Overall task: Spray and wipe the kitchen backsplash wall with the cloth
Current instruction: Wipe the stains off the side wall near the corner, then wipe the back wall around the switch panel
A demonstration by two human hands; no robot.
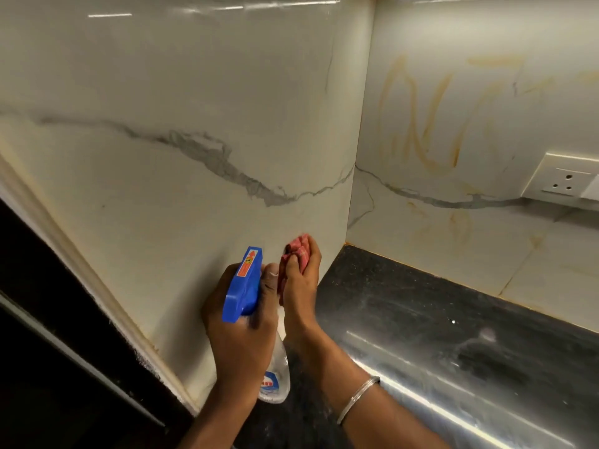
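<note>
My left hand [241, 328] grips a clear spray bottle [275, 380] by its neck, and the bottle's blue trigger head [244, 285] points up at the white marble-look backsplash wall [181, 176]. Just to its right, my right hand [299, 280] holds a bunched red checked cloth [296, 251] against the lower part of that wall panel, close to the inside corner. A metal bangle [356, 398] circles my right wrist. Yellowish streaks [431, 124] mark the adjoining wall on the right.
A dark speckled countertop [421, 303] runs along the right wall, with a shiny steel strip [453, 384] nearer me. A white power socket [565, 179] sits on the right wall. Left of the panel's pale edge trim [97, 280] lies a dark area.
</note>
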